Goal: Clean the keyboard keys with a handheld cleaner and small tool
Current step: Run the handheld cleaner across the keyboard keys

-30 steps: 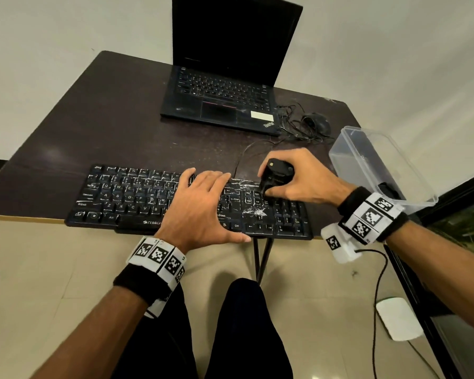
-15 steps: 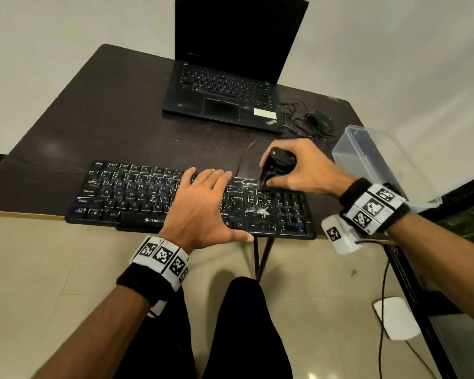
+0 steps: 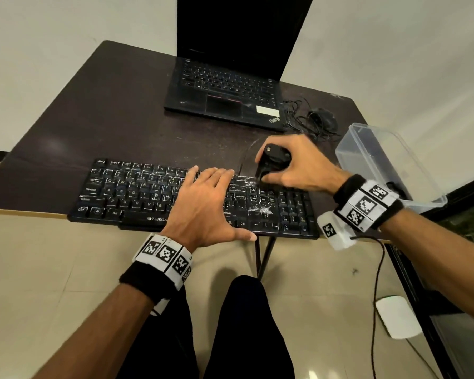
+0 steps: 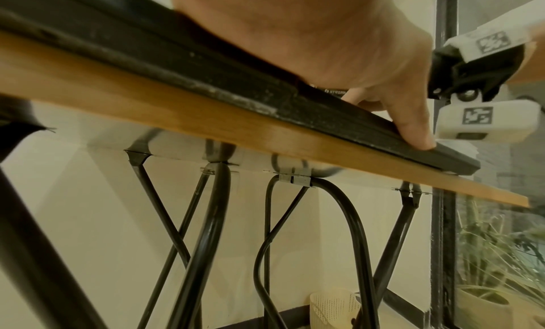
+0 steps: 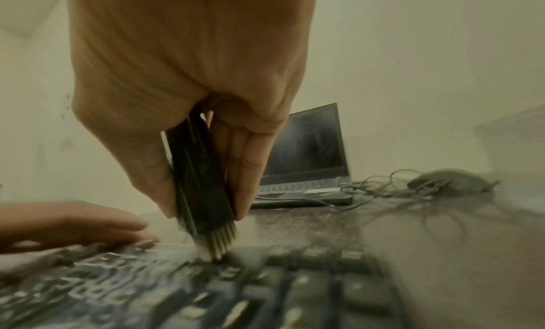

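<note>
A black keyboard (image 3: pixel 126 192) lies along the near edge of the dark table (image 3: pixel 115 110), streaked with white debris (image 3: pixel 259 209) near its right part. My left hand (image 3: pixel 203 206) lies flat on the middle keys, fingers straight, thumb on the front rim (image 4: pixel 419 133). My right hand (image 3: pixel 293 165) grips a black handheld cleaner (image 3: pixel 272 162) upright over the keyboard's upper right. In the right wrist view its pale bristles (image 5: pixel 216 243) touch the keys, with thumb and fingers clamped on the black body (image 5: pixel 200 182).
An open black laptop (image 3: pixel 230 86) stands at the back of the table, a mouse (image 3: pixel 322 119) with tangled cable to its right. A clear plastic box (image 3: pixel 381 162) sits at the right table edge. Below are my legs, tiled floor and a white device (image 3: pixel 397 318).
My right hand has carried the cleaner from the keys near the debris up toward the keyboard's back edge. The left hand has stayed flat on the keys.
</note>
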Motion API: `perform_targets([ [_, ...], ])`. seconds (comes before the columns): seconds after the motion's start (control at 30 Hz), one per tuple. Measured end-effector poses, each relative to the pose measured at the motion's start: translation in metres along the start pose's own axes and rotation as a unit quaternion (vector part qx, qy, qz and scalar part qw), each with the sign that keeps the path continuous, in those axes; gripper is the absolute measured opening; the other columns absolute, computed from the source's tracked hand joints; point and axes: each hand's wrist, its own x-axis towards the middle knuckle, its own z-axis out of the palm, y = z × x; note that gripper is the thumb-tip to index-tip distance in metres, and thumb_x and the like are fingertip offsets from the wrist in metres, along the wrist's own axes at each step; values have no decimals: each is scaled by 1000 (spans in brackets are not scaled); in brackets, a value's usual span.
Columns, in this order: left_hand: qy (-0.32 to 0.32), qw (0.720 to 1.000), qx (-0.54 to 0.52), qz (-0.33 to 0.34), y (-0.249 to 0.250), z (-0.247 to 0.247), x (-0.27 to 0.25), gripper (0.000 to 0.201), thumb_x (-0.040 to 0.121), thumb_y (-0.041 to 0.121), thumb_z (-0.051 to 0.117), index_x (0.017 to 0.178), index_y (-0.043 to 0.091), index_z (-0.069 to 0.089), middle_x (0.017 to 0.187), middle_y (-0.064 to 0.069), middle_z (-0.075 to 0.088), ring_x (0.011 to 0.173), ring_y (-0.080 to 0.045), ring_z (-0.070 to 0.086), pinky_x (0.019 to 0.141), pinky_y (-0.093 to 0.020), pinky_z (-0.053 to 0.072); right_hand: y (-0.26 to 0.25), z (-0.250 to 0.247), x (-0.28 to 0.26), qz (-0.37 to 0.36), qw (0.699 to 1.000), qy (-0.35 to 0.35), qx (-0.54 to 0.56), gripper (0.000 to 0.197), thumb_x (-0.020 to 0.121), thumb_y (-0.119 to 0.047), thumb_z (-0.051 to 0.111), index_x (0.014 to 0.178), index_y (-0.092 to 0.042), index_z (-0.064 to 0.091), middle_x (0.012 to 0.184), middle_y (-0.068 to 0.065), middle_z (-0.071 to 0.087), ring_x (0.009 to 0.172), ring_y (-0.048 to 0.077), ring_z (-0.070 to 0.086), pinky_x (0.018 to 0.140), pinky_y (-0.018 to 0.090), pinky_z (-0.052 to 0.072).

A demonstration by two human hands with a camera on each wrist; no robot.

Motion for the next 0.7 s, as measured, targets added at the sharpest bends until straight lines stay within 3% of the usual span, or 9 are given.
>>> perform_targets([
  [0.07,1,1000,-5,-1,-1,0,0,144,51,109,46,157,11,40,158,-7,51,149,-25,43,130,-51,18,-7,8,-3,-28,999,-17,6,31,74,-13,89,100,-23,74,96,-11,75,90,10,72,84,29,57],
  [0.2,0,1000,-4,1,1,0,-1,144,51,108,48,157,12,40,157,-7,52,148,-25,44,130,-51,18,0,3,5,18,1000,25,-4,31,72,-14,86,99,-24,74,93,-11,76,87,9,73,85,41,60],
  [0.33,9,1000,-11,0,0,1,0,144,50,107,50,156,10,42,155,-8,54,147,-26,46,129,-52,20,-11,12,0,-49,999,-19,-12,29,75,-16,86,100,-24,74,97,-10,76,90,10,73,84,33,59],
  [0.43,4,1000,-4,2,2,0,-1,144,51,108,49,157,11,40,156,-7,53,148,-26,45,129,-51,19,-4,6,8,-8,1000,21,-15,28,73,-18,85,98,-22,73,95,-7,77,87,11,73,83,42,60],
  [0.6,3,1000,-7,-4,1,-1,-1,145,50,108,49,157,11,39,157,-8,52,148,-25,44,129,-52,19,-15,17,3,-56,998,-8,-6,30,74,-18,87,100,-24,74,94,-9,76,88,11,73,82,36,58],
  [0.7,3,1000,-6,-2,2,-1,-2,145,51,108,49,157,10,40,156,-8,53,147,-25,45,129,-52,20,-11,13,13,-14,1000,26,-8,29,71,-19,87,97,-22,74,88,-8,76,82,10,73,78,41,60],
])
